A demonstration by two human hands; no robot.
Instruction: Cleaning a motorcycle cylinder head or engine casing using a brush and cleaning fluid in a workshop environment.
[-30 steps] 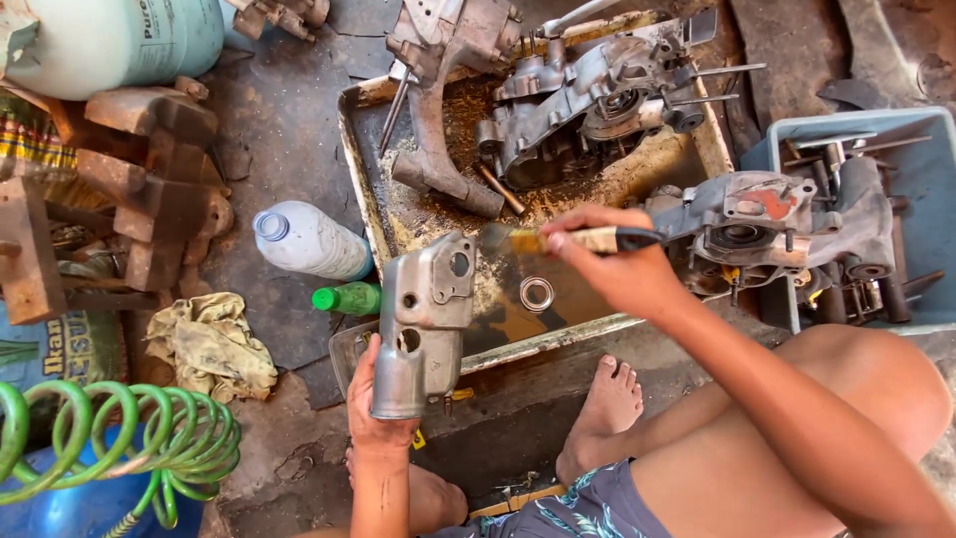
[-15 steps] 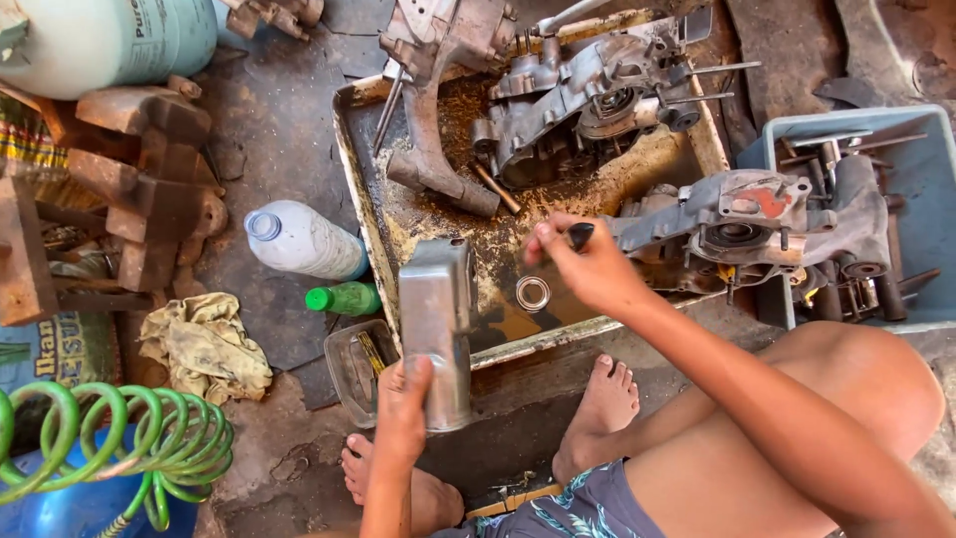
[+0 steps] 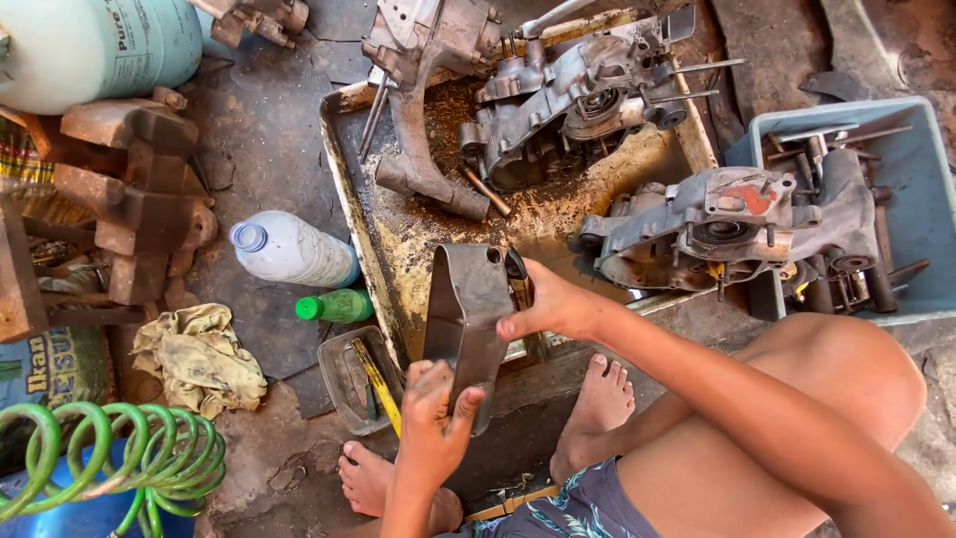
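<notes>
Cover (image 3: 466,314) long axis runs away from you: left hand (image 3: 435,423) clamps its near end, right hand (image 3: 546,307) grips its far-right edge.

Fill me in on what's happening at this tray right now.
A person sits barefoot on the ground over a dirty metal tray. The left hand grips the lower end of a grey metal engine cover, held upright at the tray's near edge. The right hand is at the cover's right side, apparently with a brush behind it, mostly hidden. An engine casing lies in the tray; another engine block rests across the tray and a blue crate. Bottles and a rag lie on the left.
</notes>
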